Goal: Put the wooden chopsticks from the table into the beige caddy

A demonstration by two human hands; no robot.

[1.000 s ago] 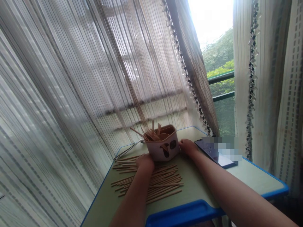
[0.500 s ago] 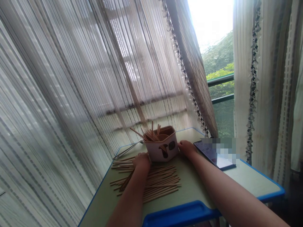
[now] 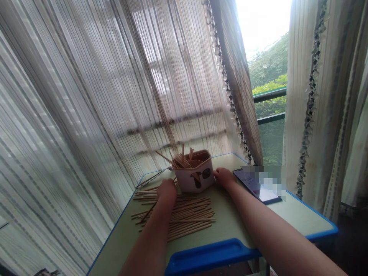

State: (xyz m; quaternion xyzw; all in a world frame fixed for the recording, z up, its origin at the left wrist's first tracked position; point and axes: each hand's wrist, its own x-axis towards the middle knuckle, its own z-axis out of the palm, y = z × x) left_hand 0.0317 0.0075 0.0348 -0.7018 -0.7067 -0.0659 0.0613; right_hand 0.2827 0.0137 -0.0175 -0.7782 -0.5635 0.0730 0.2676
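Note:
A white and brown container (image 3: pixel 194 180) with dark printed shapes stands on the table, holding several upright and leaning wooden chopsticks (image 3: pixel 184 159). Many loose chopsticks (image 3: pixel 189 214) lie side by side in front of it. My left hand (image 3: pixel 167 188) is closed just left of the container, over the loose pile. A darker chopstick (image 3: pixel 148 213) slants out below that hand, and a tip shows above it; the fingers themselves are mostly hidden. My right hand (image 3: pixel 223 177) is curled against the container's right side, its fingertips at the wall.
A phone (image 3: pixel 257 186) lies to the right of my right hand. Thin metal utensils (image 3: pixel 153 177) rest at the table's left back edge. The pale table (image 3: pixel 227 222) has a blue rim and a blue tray edge (image 3: pixel 212 253) in front. Curtains (image 3: pixel 86 96) hang close behind.
My left hand has risen slightly from the loose pile, and a slanted chopstick has come up with it. The right hand stays by the container. The view has shifted a little.

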